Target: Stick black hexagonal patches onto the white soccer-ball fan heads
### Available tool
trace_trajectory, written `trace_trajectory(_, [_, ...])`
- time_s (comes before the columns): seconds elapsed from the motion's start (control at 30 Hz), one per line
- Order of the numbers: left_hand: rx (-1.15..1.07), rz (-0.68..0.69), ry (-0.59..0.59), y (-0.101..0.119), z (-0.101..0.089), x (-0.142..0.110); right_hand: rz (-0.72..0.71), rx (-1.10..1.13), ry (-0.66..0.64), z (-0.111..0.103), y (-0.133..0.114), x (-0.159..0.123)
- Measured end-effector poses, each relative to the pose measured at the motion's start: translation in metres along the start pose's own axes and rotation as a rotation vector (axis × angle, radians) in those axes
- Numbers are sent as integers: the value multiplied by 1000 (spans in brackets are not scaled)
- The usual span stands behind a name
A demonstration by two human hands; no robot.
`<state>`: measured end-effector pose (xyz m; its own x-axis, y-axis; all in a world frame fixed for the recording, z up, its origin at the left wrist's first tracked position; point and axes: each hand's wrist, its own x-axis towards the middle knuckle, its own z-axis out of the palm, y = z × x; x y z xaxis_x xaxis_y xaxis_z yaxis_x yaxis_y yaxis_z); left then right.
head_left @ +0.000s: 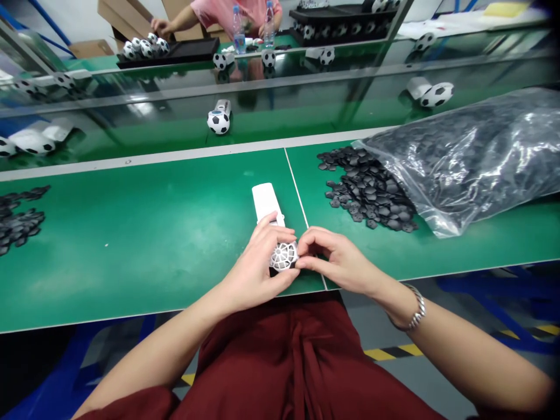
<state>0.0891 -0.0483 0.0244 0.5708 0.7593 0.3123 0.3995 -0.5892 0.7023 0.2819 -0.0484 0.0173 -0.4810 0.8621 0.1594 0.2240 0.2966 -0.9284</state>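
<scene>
A white plastic housing (266, 199) rests on the green table, its round end shaped like a soccer ball with a lattice of openings (284, 255). Around that round end curls my left hand (258, 259), its thumb on the near side and fingers over the top. Against the right side of the lattice, my right hand (335, 256) pinches thumb and forefinger together; whatever is between the fingertips is too small to make out. To the right lies a heap of small black plastic pieces (371, 189), spread beside the mouth of a clear plastic bag (476, 157) full of them.
More black pieces (20, 219) lie at the table's left. Beyond a pale rail, a green conveyor (144, 125) carries several white soccer-ball units (219, 119). Across it, a person (219, 14) works beside a black tray (192, 51) and water bottles (238, 35).
</scene>
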Motion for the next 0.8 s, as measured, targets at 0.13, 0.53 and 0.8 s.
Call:
trace_trajectory(0.13, [39,20,11,1,3,0,45,65,-8,2,2,-1])
trace_trajectory(0.53, [54,-23,14,-5,1,3,-32,-648,213,-52,19,22])
trace_trajectory(0.8, [-15,24,-97,-5,-4,1,-148,-1457,-54,-85,37,24])
